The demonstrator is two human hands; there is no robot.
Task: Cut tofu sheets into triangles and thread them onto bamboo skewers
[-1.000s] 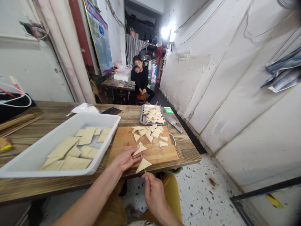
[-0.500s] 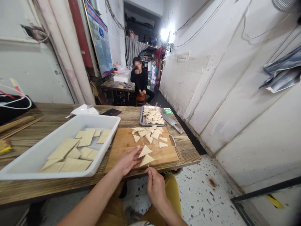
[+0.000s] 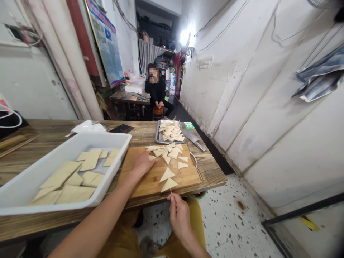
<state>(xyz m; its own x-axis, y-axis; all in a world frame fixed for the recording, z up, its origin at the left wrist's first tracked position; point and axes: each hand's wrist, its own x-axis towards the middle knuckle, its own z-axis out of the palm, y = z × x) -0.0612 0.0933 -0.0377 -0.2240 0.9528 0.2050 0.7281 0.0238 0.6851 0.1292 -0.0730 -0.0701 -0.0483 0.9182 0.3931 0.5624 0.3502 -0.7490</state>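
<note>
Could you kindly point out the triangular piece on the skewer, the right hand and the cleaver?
triangular piece on the skewer (image 3: 169,185), head view, on its middle
right hand (image 3: 179,216), head view, on its middle
cleaver (image 3: 191,136), head view, on the blade

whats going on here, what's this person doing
A person's right hand holds a thin wooden skewer threaded with two pale triangular pieces, over a wooden cutting board. The left hand lies on the board beside more loose triangles. Skewered triangles lie on a steel tray, and another person sits farther back.
</note>
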